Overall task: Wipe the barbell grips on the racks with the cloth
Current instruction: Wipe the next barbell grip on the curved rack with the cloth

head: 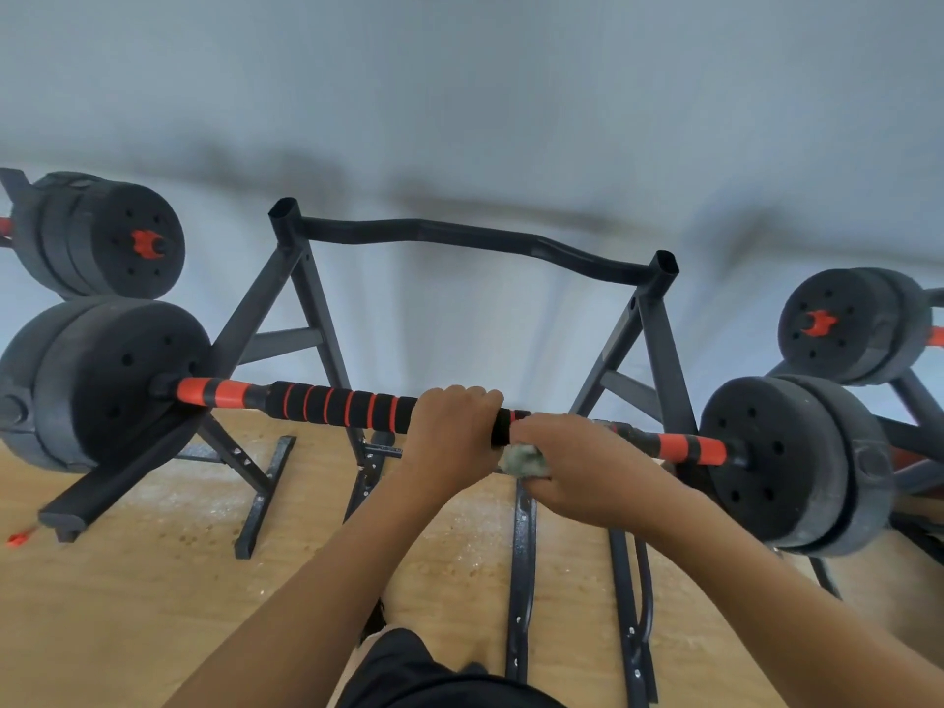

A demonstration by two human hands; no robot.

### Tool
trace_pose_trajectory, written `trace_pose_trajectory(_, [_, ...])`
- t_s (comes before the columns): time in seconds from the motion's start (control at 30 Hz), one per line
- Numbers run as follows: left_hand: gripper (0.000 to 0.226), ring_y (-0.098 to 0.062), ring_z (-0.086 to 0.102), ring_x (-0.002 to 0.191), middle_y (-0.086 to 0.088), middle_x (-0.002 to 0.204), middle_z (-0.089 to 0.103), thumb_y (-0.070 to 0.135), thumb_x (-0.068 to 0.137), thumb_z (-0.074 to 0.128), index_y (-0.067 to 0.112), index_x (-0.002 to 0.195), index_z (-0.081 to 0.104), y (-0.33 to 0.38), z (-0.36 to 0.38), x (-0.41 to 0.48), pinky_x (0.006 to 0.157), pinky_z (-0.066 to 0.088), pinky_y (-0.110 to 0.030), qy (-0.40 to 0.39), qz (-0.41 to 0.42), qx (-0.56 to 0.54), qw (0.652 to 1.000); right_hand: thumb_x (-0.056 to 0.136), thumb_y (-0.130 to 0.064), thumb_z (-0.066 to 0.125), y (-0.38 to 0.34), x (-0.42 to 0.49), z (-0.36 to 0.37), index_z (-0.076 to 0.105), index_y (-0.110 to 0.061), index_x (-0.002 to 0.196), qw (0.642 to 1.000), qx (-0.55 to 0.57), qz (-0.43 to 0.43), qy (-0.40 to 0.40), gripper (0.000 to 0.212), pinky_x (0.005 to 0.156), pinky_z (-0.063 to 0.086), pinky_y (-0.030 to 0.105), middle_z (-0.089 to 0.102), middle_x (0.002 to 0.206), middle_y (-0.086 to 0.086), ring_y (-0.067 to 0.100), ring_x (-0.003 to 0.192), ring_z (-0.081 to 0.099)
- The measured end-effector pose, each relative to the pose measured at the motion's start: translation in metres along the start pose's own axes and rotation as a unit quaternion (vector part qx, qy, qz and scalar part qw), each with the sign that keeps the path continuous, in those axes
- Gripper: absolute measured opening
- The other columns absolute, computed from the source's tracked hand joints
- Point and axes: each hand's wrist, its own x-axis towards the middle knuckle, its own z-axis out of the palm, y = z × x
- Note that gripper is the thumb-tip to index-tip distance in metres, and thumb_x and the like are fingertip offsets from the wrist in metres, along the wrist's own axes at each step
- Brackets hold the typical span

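A barbell with a black and red striped foam grip point(337, 403) lies across a black metal rack point(301, 298). Black weight plates sit on its left end point(102, 380) and its right end point(786, 462). My left hand point(449, 436) is wrapped around the middle of the bar. Just to its right, my right hand point(577, 467) presses a crumpled grey-white cloth point(526, 459) against the bar, and it hides the grip beneath it.
A second barbell's plates show at the far left point(112, 237), a third's at the far right point(848, 324). The rack's curved top bar point(459, 240) runs behind, near a pale wall. Black rack feet point(521, 569) cross the wooden floor, and a small red piece point(18, 539) lies at the left.
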Motion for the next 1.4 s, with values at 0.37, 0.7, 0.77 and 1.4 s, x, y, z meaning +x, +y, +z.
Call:
trace_pose_trajectory(0.37, [0.019,-0.011,0.064,0.051,0.007,0.059,0.066,0.035,0.083,0.065,0.019,0.073,0.062,-0.007,-0.029,0.036,0.058,0.048,-0.023,-0.294,-0.001,-0.079,0.953,0.094,-0.031,0.068,0.017,0.014,0.012,0.056,-0.025,0.086,0.988,0.079,0.021,0.129,0.016,0.064,0.048,0.031,0.057,0.075,-0.012,0.009,0.068,0.055])
trace_pose_trajectory(0.7, [0.027,-0.014,0.051,0.053,0.005,0.064,0.053,0.035,0.090,0.057,0.023,0.069,0.045,-0.002,-0.019,0.018,0.056,0.043,-0.028,-0.136,0.018,0.009,0.990,0.076,-0.023,0.048,0.023,0.061,0.008,0.042,-0.025,0.063,0.985,0.104,0.095,0.096,0.014,0.058,0.036,0.027,0.049,0.063,-0.007,0.010,0.058,0.045])
trace_pose_trajectory(0.77, [0.027,-0.014,0.047,0.051,0.006,0.062,0.051,0.033,0.090,0.055,0.022,0.067,0.044,0.000,-0.018,0.013,0.053,0.038,-0.027,-0.114,0.013,0.020,0.993,0.078,-0.018,0.050,0.023,0.071,0.003,0.047,-0.017,0.063,0.987,0.107,0.108,0.048,0.015,0.058,0.038,0.027,0.054,0.067,0.000,0.013,0.060,0.049])
trace_pose_trajectory(1.4, [0.020,-0.015,0.062,0.057,0.004,0.066,0.065,0.039,0.074,0.077,0.024,0.080,0.066,-0.006,-0.032,0.030,0.063,0.057,-0.029,-0.308,-0.006,-0.090,0.947,0.091,-0.013,0.056,0.023,0.012,0.013,0.044,-0.018,0.078,0.994,0.011,0.057,0.087,0.019,0.057,0.035,0.027,0.049,0.072,-0.003,0.014,0.061,0.043])
